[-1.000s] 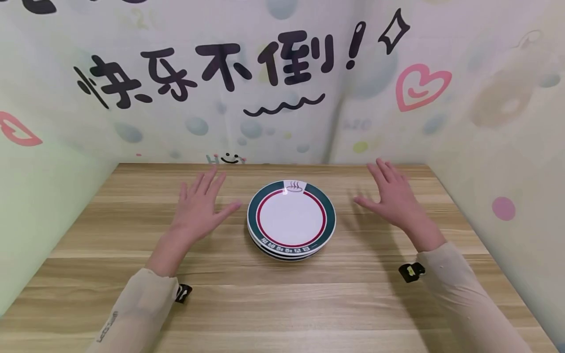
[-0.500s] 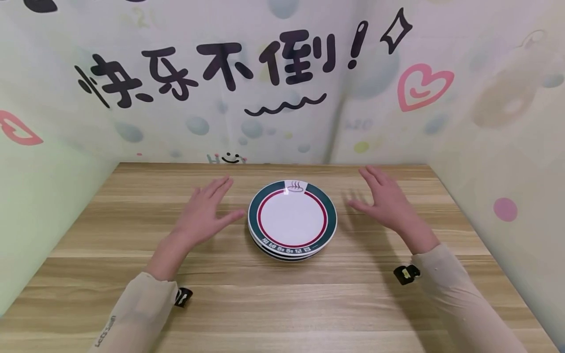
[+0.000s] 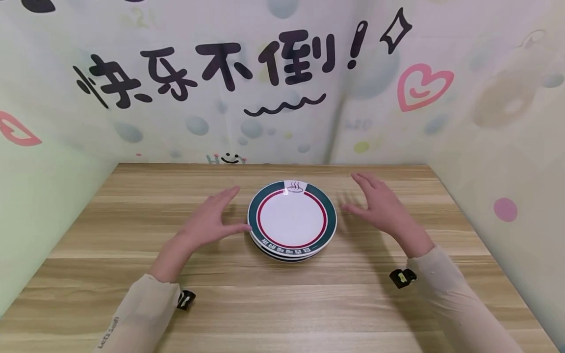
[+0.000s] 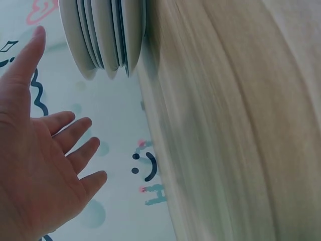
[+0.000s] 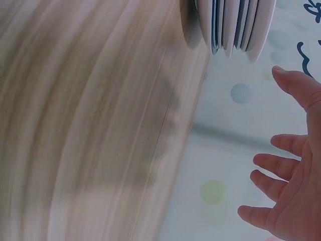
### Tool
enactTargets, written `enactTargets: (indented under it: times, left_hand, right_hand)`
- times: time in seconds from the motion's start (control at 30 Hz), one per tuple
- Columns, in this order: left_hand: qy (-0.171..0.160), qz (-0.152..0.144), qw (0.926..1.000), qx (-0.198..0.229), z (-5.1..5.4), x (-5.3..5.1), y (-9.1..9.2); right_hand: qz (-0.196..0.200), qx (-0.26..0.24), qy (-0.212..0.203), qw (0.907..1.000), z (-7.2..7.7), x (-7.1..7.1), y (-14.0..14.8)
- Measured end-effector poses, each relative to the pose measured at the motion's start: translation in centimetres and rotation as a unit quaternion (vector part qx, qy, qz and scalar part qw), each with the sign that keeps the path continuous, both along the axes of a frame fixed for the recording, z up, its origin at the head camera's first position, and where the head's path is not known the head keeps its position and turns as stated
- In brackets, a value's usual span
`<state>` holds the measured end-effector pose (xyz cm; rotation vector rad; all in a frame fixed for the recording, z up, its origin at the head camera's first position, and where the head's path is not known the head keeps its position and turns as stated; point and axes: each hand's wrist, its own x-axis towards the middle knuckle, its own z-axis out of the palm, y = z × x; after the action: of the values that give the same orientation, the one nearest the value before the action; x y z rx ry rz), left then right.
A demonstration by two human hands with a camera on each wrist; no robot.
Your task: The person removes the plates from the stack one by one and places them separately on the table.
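A stack of round plates [image 3: 291,218] sits on the wooden table; the top one is white with a dark green rim and a red ring. My left hand [image 3: 205,223] hovers at the stack's left, thumb spread from the other fingers. In the head view its thumb tip overlaps the rim, but in the left wrist view the hand [image 4: 45,165] looks apart from the plates [image 4: 103,35]. To the right of the stack, my right hand [image 3: 386,206] is held above the table with its fingers loosely extended. The right wrist view shows this hand [image 5: 296,175] apart from the plates [image 5: 233,25] too.
The wooden table [image 3: 282,309] reaches back to a pale printed curtain [image 3: 176,122] with black characters and bubbles. Pale side walls [image 3: 507,162] stand along its left and right edges. A small black device [image 3: 402,278] is strapped near the right wrist.
Both hands have moved inward toward the stack and slightly nearer the front, and the left fingers have drawn closer together. The plates have stayed in place.
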<state>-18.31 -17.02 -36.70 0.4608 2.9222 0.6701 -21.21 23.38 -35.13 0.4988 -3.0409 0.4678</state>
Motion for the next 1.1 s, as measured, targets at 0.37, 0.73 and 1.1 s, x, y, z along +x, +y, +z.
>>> enactTargets:
  times: [0.37, 0.73, 1.1]
  left_hand:
    - [-0.050, -0.045, 0.9952, 0.070, -0.9, 0.2, 1.0]
    - [-0.105, -0.069, 0.9813, 0.146, -2.2, -0.4, 1.5]
    - [-0.112, -0.061, 0.9764, 0.174, -2.7, -0.7, 2.2]
  right_hand:
    - [0.011, -0.009, -0.006, 0.9999, -0.4, 0.5, -1.1]
    - [0.012, -0.032, -0.025, 0.9991, -0.7, 0.8, -1.7]
    - [0.014, -0.070, -0.050, 0.9962, -0.8, 1.1, -2.4]
